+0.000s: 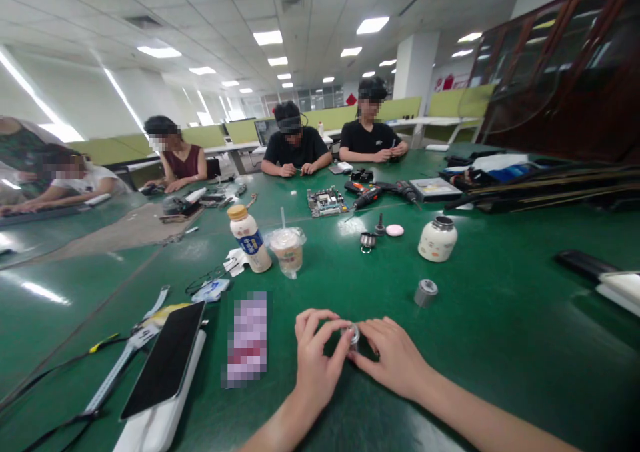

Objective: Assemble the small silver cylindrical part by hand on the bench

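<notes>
Between the fingertips of my left hand (319,351) and my right hand (393,353) is a small silver cylindrical part (355,334). Both hands are closed around it from opposite sides, low over the green tabletop, and fingers hide much of it. Beyond my right hand stands a grey metal cylinder (426,293), upright. Farther back is a squat white bottle (437,240) with a bare metal neck and no lid. Left of that bottle lie a ribbed dark metal piece (367,241), a dark stemmed part (380,226) and a pink disc (395,230).
A phone (167,359), a blurred purple item (249,339), a drink bottle (250,239) and a plastic cup (287,249) stand or lie on the left. Power drills (367,197) and a circuit board (327,201) are farther back. Several people sit around the table.
</notes>
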A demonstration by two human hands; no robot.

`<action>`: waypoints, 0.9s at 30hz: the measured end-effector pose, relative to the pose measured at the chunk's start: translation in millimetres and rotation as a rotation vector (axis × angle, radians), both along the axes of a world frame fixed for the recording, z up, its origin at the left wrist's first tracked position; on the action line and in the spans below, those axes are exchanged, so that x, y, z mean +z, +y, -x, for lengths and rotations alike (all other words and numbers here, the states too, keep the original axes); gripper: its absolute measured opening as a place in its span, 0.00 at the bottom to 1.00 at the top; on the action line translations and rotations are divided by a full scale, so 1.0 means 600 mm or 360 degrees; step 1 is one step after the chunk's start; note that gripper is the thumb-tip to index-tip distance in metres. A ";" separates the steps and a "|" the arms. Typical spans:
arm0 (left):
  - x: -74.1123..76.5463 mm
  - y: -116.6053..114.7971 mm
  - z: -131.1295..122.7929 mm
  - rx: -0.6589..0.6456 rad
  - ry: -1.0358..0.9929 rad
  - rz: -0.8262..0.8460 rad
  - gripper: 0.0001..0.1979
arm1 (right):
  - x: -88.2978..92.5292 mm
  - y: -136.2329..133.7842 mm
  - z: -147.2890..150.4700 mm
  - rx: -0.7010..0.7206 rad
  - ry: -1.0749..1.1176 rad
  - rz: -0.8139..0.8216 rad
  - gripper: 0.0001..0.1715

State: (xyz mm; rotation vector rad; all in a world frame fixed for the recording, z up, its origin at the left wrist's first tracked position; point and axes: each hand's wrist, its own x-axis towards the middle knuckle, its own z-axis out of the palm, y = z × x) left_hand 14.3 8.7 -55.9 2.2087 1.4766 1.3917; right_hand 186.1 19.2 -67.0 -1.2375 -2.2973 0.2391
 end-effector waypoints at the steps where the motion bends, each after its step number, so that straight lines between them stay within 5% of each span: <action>1: 0.000 0.000 0.000 -0.0016 0.0017 -0.0002 0.07 | -0.001 0.000 0.000 -0.0006 0.0007 0.0007 0.10; 7: 0.003 -0.004 0.001 -0.0073 0.0074 0.0060 0.14 | -0.002 0.001 0.000 -0.0006 0.0025 0.0058 0.11; 13: 0.005 -0.003 -0.002 -0.0025 0.0008 0.0114 0.06 | 0.000 0.001 -0.002 0.0008 0.0030 0.0079 0.10; 27: 0.000 0.010 0.002 -0.0165 -0.0162 0.0203 0.09 | 0.005 0.001 -0.001 0.0003 -0.0010 0.0072 0.10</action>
